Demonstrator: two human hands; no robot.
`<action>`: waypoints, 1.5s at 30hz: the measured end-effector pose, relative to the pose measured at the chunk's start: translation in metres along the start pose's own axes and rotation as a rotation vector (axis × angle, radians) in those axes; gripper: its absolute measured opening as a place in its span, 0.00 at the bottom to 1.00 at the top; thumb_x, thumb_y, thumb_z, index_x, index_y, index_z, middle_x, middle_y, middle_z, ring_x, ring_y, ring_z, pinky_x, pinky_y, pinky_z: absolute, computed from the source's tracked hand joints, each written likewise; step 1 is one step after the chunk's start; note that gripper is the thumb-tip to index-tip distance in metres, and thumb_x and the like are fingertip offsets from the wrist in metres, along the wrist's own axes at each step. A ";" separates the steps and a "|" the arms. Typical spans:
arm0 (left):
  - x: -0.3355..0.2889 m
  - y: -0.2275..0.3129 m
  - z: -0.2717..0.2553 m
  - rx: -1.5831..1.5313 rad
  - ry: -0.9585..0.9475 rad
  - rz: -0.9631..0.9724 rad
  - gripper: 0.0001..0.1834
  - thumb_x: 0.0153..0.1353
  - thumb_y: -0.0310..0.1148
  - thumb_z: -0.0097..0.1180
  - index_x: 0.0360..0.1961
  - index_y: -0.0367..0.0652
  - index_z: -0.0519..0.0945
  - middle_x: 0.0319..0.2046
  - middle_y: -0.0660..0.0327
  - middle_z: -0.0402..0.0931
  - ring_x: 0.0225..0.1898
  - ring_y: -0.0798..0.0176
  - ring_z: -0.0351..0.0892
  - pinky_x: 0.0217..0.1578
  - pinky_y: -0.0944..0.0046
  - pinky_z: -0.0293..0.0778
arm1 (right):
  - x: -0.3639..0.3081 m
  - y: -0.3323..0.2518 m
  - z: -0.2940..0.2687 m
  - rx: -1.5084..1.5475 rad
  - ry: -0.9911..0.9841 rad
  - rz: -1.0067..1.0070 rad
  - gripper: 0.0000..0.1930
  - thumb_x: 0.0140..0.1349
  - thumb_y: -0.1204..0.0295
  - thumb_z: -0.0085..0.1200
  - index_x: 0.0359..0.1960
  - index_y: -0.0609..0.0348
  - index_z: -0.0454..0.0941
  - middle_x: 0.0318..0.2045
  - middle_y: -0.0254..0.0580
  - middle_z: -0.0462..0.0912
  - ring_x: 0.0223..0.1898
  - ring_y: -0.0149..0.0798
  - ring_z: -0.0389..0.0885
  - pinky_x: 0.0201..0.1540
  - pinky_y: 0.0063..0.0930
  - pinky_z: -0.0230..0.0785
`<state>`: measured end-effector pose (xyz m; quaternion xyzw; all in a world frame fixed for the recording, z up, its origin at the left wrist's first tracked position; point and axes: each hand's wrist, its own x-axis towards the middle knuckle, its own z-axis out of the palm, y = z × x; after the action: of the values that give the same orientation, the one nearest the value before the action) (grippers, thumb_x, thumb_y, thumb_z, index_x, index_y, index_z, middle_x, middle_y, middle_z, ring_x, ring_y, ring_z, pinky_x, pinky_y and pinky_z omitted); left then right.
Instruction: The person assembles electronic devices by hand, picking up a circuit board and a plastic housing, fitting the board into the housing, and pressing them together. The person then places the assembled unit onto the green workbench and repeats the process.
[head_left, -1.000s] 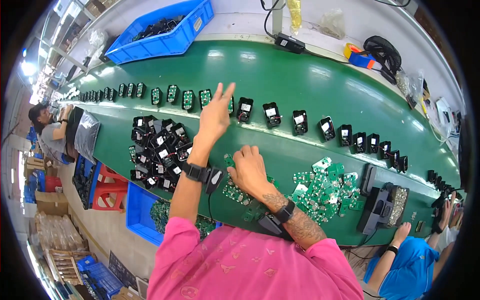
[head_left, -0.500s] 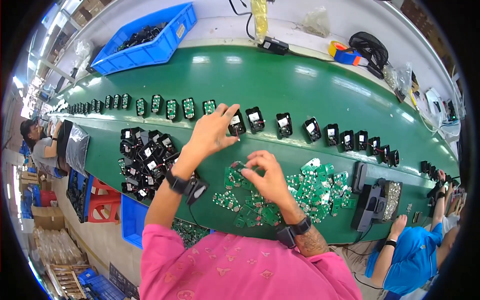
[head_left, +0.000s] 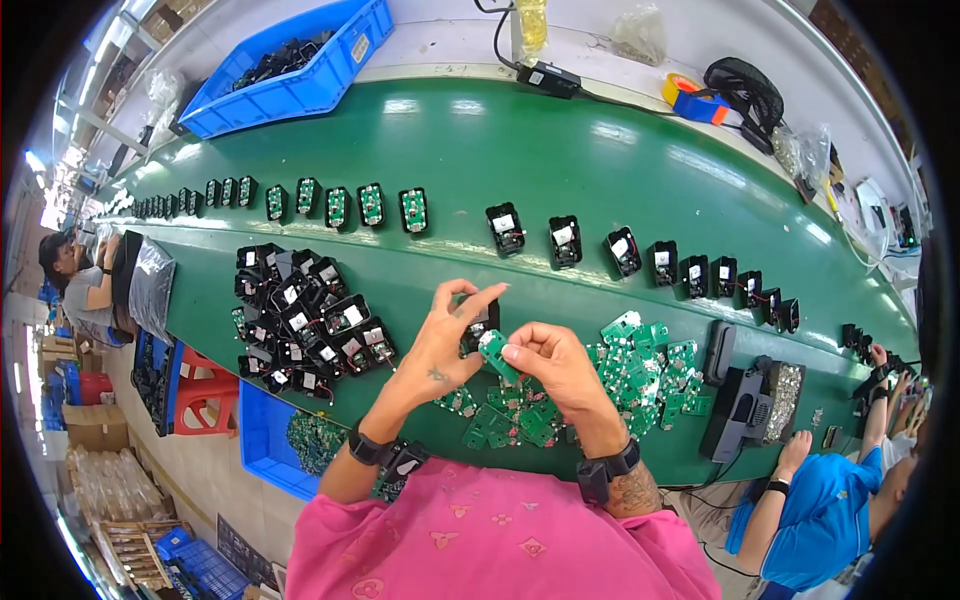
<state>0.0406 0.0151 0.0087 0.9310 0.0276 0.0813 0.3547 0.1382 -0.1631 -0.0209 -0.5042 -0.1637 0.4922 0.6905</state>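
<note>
My left hand [head_left: 432, 348] grips a small black plastic case [head_left: 489, 317], mostly hidden behind the fingers. In my right hand [head_left: 560, 368] a green circuit board [head_left: 497, 356] is pinched between thumb and fingers, right at the case's near side. Whether board and case touch, I cannot tell. Below and to the right of my hands lie loose green circuit boards [head_left: 640, 385] in a spread pile. Left of my left hand is a heap of black cases [head_left: 300, 318] with wires and white parts inside. Beyond my hands stands a row of cases, including one with a board [head_left: 413, 211] and one without [head_left: 505, 229].
A blue crate [head_left: 285, 95] of black parts stands at the far left. A power adapter [head_left: 548, 80], tape rolls [head_left: 694, 101] and a black fan-like object [head_left: 742, 95] lie along the back. A grey device [head_left: 735, 415] sits at right, near a co-worker in blue [head_left: 815, 515].
My left hand has drawn a black case out of the row toward me. My right hand has lifted a circuit board from the pile and brought it to the case.
</note>
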 end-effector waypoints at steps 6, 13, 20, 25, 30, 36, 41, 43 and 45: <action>-0.007 0.002 0.028 -0.392 0.196 -0.146 0.35 0.47 0.15 0.56 0.60 0.49 0.78 0.59 0.54 0.58 0.56 0.58 0.71 0.43 0.69 0.78 | -0.014 0.011 -0.015 -0.033 0.030 -0.045 0.05 0.65 0.71 0.61 0.36 0.58 0.80 0.35 0.28 0.80 0.36 0.22 0.76 0.36 0.18 0.69; -0.019 -0.009 0.038 0.033 0.305 0.112 0.15 0.53 0.27 0.67 0.44 0.43 0.85 0.67 0.49 0.60 0.59 0.46 0.73 0.57 0.53 0.73 | 0.001 0.026 -0.003 -0.162 -0.099 -0.176 0.09 0.62 0.69 0.62 0.35 0.62 0.80 0.27 0.29 0.78 0.30 0.22 0.71 0.31 0.21 0.65; -0.015 0.000 0.039 -0.083 0.190 0.030 0.19 0.55 0.18 0.58 0.48 0.44 0.84 0.66 0.48 0.57 0.61 0.46 0.69 0.58 0.53 0.71 | -0.013 0.017 0.001 0.172 0.006 -0.087 0.08 0.67 0.69 0.59 0.39 0.61 0.77 0.27 0.34 0.81 0.28 0.22 0.77 0.29 0.20 0.70; -0.017 0.020 0.037 -0.210 0.149 -0.142 0.07 0.62 0.28 0.57 0.33 0.40 0.86 0.55 0.51 0.71 0.43 0.55 0.79 0.42 0.58 0.74 | -0.042 -0.006 -0.012 0.118 0.296 -0.082 0.08 0.67 0.77 0.55 0.45 0.68 0.75 0.35 0.46 0.84 0.25 0.33 0.84 0.28 0.24 0.78; -0.015 0.038 0.032 -0.360 0.023 -0.265 0.15 0.65 0.35 0.54 0.25 0.40 0.85 0.47 0.51 0.77 0.38 0.54 0.81 0.40 0.60 0.74 | -0.044 -0.004 -0.007 -0.064 0.401 -0.266 0.12 0.67 0.81 0.53 0.51 0.72 0.75 0.39 0.46 0.85 0.33 0.34 0.86 0.35 0.23 0.79; -0.006 0.038 0.027 -0.458 -0.228 -0.302 0.19 0.65 0.38 0.53 0.22 0.38 0.84 0.40 0.53 0.80 0.42 0.55 0.79 0.42 0.61 0.72 | -0.046 -0.014 0.002 -0.675 0.385 -0.466 0.07 0.62 0.81 0.59 0.42 0.67 0.83 0.40 0.43 0.87 0.37 0.34 0.87 0.40 0.24 0.78; -0.005 0.036 0.031 -0.626 -0.184 -0.383 0.21 0.65 0.37 0.52 0.18 0.37 0.82 0.33 0.58 0.80 0.41 0.58 0.79 0.41 0.60 0.73 | -0.045 -0.015 0.001 -0.779 0.349 -0.637 0.11 0.56 0.83 0.62 0.41 0.60 0.86 0.42 0.46 0.87 0.42 0.41 0.87 0.43 0.28 0.79; -0.008 0.030 0.031 -0.588 -0.208 -0.337 0.14 0.64 0.35 0.53 0.30 0.37 0.85 0.35 0.57 0.80 0.42 0.64 0.79 0.40 0.60 0.73 | -0.046 -0.016 0.002 -0.814 0.335 -0.597 0.12 0.55 0.84 0.62 0.41 0.59 0.86 0.43 0.46 0.86 0.42 0.42 0.87 0.43 0.29 0.79; -0.009 0.029 0.031 -0.685 -0.221 -0.430 0.10 0.65 0.32 0.55 0.39 0.35 0.81 0.38 0.58 0.80 0.42 0.66 0.78 0.43 0.64 0.73 | -0.046 -0.014 0.000 -0.845 0.313 -0.622 0.12 0.55 0.84 0.62 0.41 0.59 0.86 0.44 0.46 0.86 0.41 0.42 0.86 0.42 0.29 0.79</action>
<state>0.0367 -0.0284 0.0038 0.7356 0.1543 -0.0904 0.6533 0.1244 -0.2022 0.0033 -0.7328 -0.3838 0.0753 0.5569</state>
